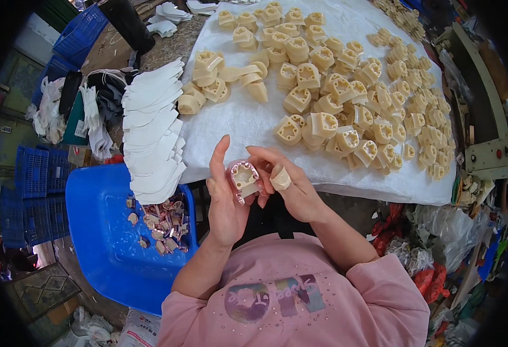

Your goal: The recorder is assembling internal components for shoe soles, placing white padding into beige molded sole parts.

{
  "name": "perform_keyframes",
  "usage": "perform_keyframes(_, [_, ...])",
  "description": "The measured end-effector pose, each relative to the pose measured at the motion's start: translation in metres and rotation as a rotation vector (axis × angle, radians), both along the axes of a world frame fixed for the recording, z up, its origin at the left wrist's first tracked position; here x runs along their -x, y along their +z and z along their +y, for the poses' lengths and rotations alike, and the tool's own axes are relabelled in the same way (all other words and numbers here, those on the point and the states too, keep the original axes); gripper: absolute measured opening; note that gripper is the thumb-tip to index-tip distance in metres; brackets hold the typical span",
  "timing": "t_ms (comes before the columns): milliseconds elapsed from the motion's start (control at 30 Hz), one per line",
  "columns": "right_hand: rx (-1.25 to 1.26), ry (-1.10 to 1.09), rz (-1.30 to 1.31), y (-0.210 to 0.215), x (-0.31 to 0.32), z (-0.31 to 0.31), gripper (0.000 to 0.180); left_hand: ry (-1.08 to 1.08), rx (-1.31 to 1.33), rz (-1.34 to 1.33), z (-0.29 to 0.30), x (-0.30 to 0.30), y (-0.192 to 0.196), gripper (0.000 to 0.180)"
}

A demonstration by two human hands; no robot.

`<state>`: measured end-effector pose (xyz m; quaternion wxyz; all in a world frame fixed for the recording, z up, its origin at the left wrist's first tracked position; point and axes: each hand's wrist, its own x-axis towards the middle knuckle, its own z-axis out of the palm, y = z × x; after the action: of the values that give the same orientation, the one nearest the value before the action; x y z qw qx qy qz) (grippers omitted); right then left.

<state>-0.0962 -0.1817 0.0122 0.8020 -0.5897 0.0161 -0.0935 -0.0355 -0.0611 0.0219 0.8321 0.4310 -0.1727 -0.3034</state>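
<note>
Between my hands, in front of my body, is a shoe heel (245,177) with a cream, hollowed top face and a shiny pink metallic wall. My left hand (227,199) grips it from the left, its index finger pointing up. From the other side my right hand (293,191) closes its fingers at the heel's right edge, where something shiny shows; I cannot make out what it is. Tan tape (280,177) wraps one right finger. Just beyond my hands, plain cream heels (323,124) stand and lie in a crowded group on a white woven sheet (219,147).
A fanned stack of white sole-shaped pieces (153,127) lies along the table's left side. Below it, a blue basin (109,248) holds shiny pink and cream pieces (164,225). Blue crates (40,168) stand far left. Plastic bags (451,237) and scraps crowd the right side.
</note>
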Motion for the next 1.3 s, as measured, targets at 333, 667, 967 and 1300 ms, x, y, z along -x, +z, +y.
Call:
perform_keyframes(333, [0.816,-0.022,0.169,0.029,-0.014,-0.013,0.029,0.062,-0.481,-0.920,0.013,-0.015,-0.014,0.098])
perform_keyframes(667, [-0.090,0.041,0.052,-0.006,-0.023,-0.021,0.028,0.056,-0.460,-0.530,0.017,-0.021,0.004,0.041])
perform_keyframes(967, [0.734,-0.003,-0.051,0.013,-0.021,-0.028,0.018,0.152,-0.640,-0.995,0.012,-0.018,0.016,0.040])
perform_keyframes(1300, [0.120,-0.030,-0.039,-0.003,-0.002,-0.023,0.021,0.272,-0.554,-1.116,-0.003,-0.009,0.002,0.046])
